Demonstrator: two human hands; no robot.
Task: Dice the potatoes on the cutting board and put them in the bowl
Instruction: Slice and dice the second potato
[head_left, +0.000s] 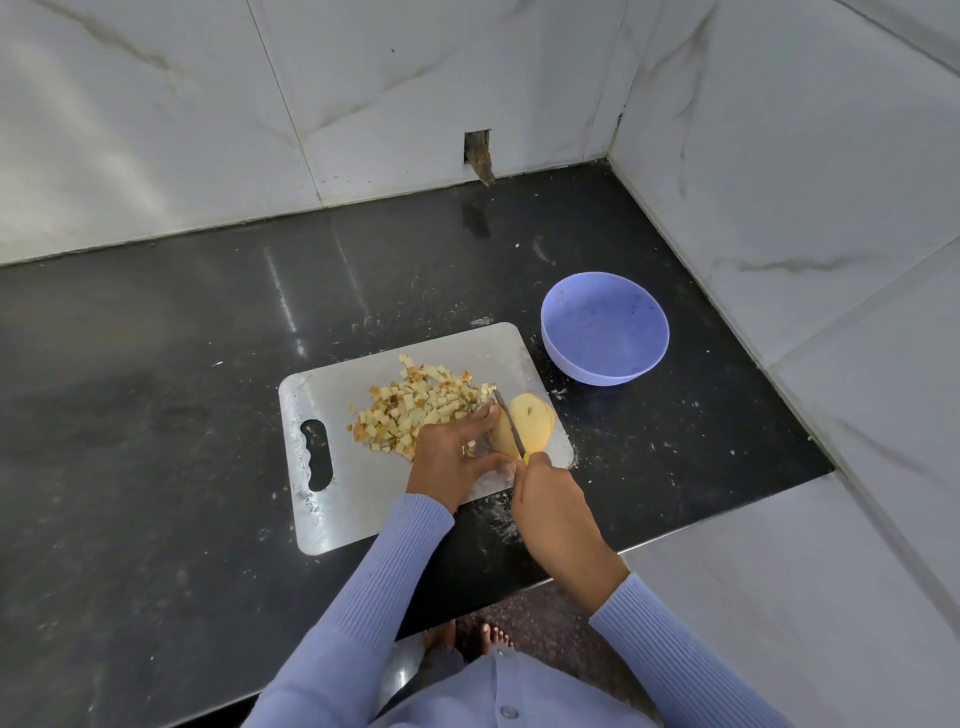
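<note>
A grey cutting board (358, 488) lies on the black counter. On it sits a heap of diced potato (415, 405), and at its right end a peeled potato (532, 426) cut into slices. My left hand (452, 457) holds the uncut part of that potato from the left, fingers curled over it. My right hand (550, 504) grips the yellow handle of a small knife (509, 423), whose blade stands in the potato between the slices and my left fingers. An empty lilac bowl (605, 327) stands beyond the board's right corner.
The black counter (182, 415) runs into a corner of white marble walls at the back and right. A small hole (478, 156) in the back wall sits above the counter. Potato scraps speckle the counter around the board. The counter's front edge passes just below my wrists.
</note>
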